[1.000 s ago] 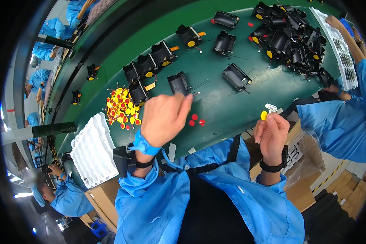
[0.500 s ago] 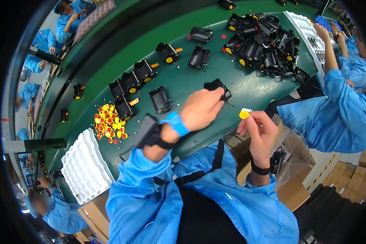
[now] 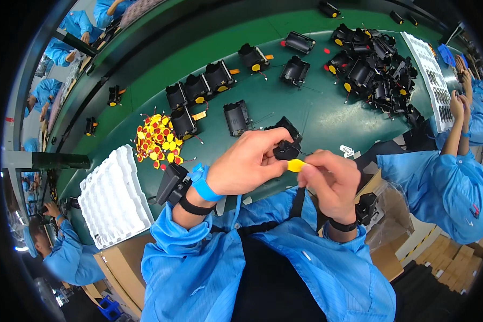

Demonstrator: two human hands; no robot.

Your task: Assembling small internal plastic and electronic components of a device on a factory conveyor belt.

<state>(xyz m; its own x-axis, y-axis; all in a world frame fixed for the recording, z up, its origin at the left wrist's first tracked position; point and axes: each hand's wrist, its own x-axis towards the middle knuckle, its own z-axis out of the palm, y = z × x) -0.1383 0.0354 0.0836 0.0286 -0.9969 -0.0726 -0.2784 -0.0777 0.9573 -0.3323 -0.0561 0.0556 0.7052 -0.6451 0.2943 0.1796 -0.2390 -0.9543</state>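
Note:
My left hand (image 3: pixel 244 165) is closed on a black plastic housing (image 3: pixel 288 147), a trough-shaped part held just above the green table. In my right hand (image 3: pixel 334 177) a small yellow disc (image 3: pixel 294 165) is pinched between thumb and fingers. The disc is up against the near side of the housing, by my left thumb; whether it is stuck on cannot be seen. Beyond my left hand another black housing (image 3: pixel 236 117) lies on the table. Small white labels (image 3: pixel 346 151) lie past my right hand.
A heap of yellow and red discs (image 3: pixel 158 140) is at the left, beside a white moulded tray (image 3: pixel 115 198). Several housings with yellow discs (image 3: pixel 218 77) stand in a row. A large pile of black housings (image 3: pixel 378 72) lies far right, near a co-worker's blue sleeve (image 3: pixel 429 182).
My left hand has lifted the housing and tilted it toward me. My right hand has brought the yellow disc left to meet it. The whole view has shifted a little.

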